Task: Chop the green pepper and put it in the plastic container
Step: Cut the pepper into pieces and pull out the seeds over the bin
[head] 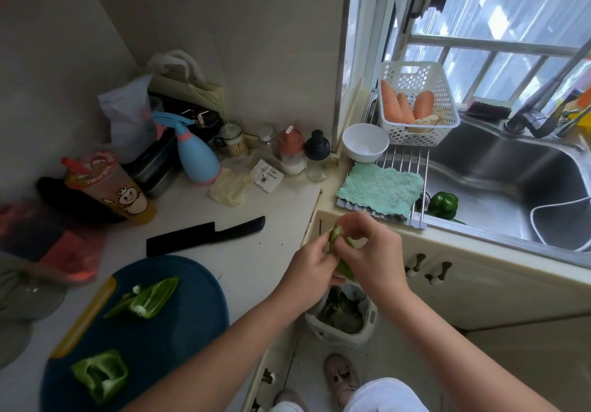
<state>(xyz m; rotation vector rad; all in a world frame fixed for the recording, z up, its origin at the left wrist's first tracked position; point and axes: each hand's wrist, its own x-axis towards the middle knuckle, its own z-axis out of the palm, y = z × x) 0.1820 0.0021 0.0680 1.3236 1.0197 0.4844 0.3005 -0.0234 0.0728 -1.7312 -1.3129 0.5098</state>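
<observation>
Head view. The left hand (311, 266) and the right hand (372, 251) are both up in the air, to the right of the blue board (179, 331), past the counter's edge. Their fingers are curled and pinch one pepper piece (334, 237) between them. I think they are cleaning out its inside. A bin (321, 333) sits on the floor under the hands, to the lower right of the board.

The pepper piece should be light. Its skin is smooth and shiny, so it may slip, more so if it is wet. It is stiff but thin, and it could snap if squeezed hard. The best place to hold it is by the cut edges, thumb inside and fingers on the skin. For chopping, it should lie flat on the board with the skin down, so the blade does not slide.

Now count. There is one pepper piece in the hands. Two cut bits lie on the board, the far bit (150, 296) and the near bit (100, 375); the far bit may be more than one strip. One whole pepper (443, 203) sits in the sink (495, 171), far right of the board. There is one black knife (204, 235), just past the board's far edge, with no hand on it. I cannot tell which thing is the plastic container.
</observation>
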